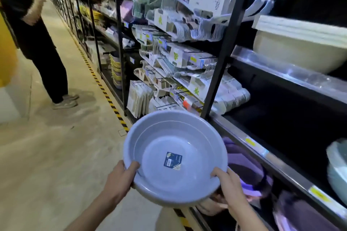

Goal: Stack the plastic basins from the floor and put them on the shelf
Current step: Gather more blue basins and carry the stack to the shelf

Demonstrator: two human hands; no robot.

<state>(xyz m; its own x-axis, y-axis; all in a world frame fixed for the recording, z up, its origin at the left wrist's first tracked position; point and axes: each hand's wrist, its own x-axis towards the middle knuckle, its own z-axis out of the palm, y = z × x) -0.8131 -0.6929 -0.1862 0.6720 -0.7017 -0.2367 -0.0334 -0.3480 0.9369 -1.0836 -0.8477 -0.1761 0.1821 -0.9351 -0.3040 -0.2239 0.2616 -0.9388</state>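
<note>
I hold a round blue-grey plastic basin (174, 157) in front of me, tilted toward the shelving, a dark label stuck on its inside bottom. An inner ridge suggests more than one basin nested, but I cannot tell. My left hand (120, 178) grips the near left rim, thumb inside. My right hand (228, 180) grips the near right rim, thumb over the edge. The basin hangs above the floor just left of the black shelf (262, 148) edge.
Purple basins (246, 170) sit on the lowest shelf level to the right, a pale green basin (338, 170) on the level above them, a cream basin (300, 46) higher up. Hanger packs fill the racks ahead. A person in black stands at far left on the concrete aisle.
</note>
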